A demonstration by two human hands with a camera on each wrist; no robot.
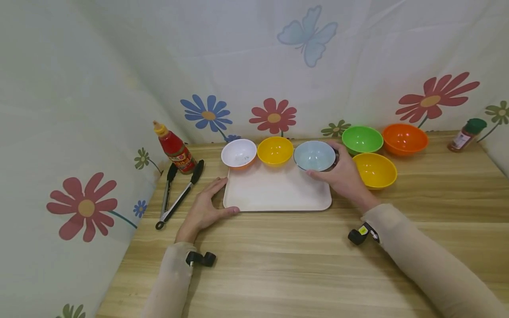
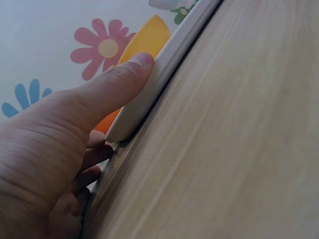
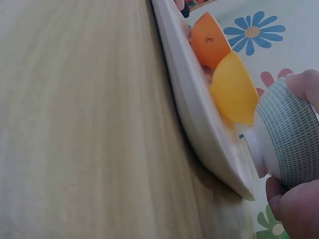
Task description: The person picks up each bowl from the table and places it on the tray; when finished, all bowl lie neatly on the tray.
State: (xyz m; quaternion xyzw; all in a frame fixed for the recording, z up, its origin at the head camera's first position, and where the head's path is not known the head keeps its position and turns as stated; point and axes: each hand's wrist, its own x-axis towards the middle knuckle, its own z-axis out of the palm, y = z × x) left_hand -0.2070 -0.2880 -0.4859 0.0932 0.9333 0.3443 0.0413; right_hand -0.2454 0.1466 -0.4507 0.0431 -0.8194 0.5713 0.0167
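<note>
My right hand (image 1: pixel 347 174) grips a light blue bowl (image 1: pixel 315 155) by its sides, over the back right of a white tray (image 1: pixel 278 192). In the right wrist view that bowl (image 3: pixel 289 132) shows a dotted outside and a white foot, apart from the tray. My left hand (image 1: pixel 206 206) holds the tray's front left corner, thumb at the front rim and fingers along the left side. Along the tray's back stand a bowl white inside and orange outside (image 1: pixel 239 153), and a yellow bowl (image 1: pixel 275 151).
Right of the tray stand a green bowl (image 1: pixel 362 139), an orange bowl (image 1: pixel 405 138) and another yellow bowl (image 1: pixel 376 170). A green-capped seasoning bottle (image 1: pixel 466 135) is at the far right. On the left are a red sauce bottle (image 1: pixel 176 150) and black-tipped tongs (image 1: pixel 179 198). A flowered curtain (image 1: pixel 238 66) hangs behind.
</note>
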